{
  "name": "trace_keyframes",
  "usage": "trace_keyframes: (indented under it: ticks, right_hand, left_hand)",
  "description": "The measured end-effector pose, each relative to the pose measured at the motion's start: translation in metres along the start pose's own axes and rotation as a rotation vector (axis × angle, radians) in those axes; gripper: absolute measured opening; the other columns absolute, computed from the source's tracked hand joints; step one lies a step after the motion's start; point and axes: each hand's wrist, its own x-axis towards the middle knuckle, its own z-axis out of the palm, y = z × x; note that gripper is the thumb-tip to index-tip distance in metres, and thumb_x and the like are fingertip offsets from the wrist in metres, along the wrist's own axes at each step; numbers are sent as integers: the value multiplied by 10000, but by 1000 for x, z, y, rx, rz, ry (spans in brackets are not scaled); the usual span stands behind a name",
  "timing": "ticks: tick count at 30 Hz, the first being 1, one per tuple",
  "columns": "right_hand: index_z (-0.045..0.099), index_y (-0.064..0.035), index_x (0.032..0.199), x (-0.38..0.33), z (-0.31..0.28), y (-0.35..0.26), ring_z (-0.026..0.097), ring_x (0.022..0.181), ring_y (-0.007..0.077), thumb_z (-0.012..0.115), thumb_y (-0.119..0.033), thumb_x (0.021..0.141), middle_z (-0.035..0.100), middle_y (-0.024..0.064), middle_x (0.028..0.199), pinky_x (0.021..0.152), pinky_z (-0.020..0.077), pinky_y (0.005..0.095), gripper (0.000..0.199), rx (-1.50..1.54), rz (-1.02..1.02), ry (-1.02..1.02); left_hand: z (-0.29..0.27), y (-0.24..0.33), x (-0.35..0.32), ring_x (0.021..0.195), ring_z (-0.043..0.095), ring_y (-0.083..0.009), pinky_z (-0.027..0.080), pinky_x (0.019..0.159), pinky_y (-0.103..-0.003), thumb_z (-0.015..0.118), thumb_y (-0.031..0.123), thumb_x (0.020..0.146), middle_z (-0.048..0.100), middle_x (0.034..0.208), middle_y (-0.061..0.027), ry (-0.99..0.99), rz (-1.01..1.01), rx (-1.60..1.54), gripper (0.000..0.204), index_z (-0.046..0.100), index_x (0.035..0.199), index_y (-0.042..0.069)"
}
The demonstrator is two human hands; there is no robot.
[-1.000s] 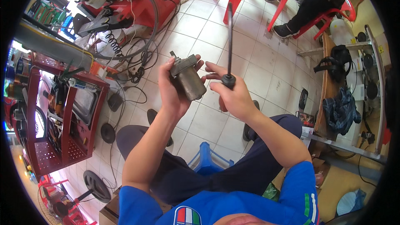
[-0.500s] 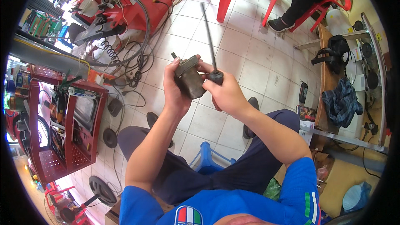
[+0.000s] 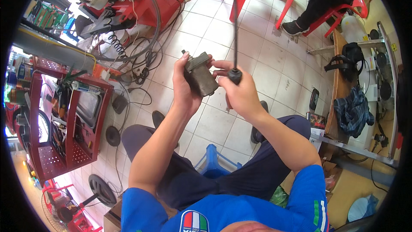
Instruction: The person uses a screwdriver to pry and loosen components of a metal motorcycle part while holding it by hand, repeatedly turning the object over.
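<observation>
White tiled floor [image 3: 274, 64], tangled dark cables [image 3: 145, 71], blue stool [image 3: 211, 158] on it

The left hand [image 3: 184, 89] cradles a dull metal part [image 3: 202, 80]; beside it, the right hand [image 3: 244, 93] grips a screwdriver [image 3: 235, 43] above the tiled floor [image 3: 210, 124].

From here I see a checked cloth [image 3: 354, 112] by the wooden board [image 3: 337, 83] and a metal tray [image 3: 89, 108] near the red cart's [image 3: 79, 157] right edge.
</observation>
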Motion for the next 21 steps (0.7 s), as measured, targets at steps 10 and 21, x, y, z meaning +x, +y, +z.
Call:
trace_keyframes:
  ticks: [10,21]
  right_hand:
    - [626,-21,1303,-9,10,4,610,1115,303,628,-10,845,562,183,1274,963,494,367,458,-367,-327,-42]
    - [561,-59,1402,-10,12,13,486,1286,367,661,-23,824,523,201,1358,1082,411,422,587,-393,-319,-97]
  left_hand:
    - [-11,-15,8,892,634,-181,526,824,-352,501,697,950,658,973,-83,161,102,72,708,655,1070,16]
    - [-10,-24,14,882,629,-152,547,755,-295,631,605,930,587,1028,-109,279,232,206,693,411,1201,7]
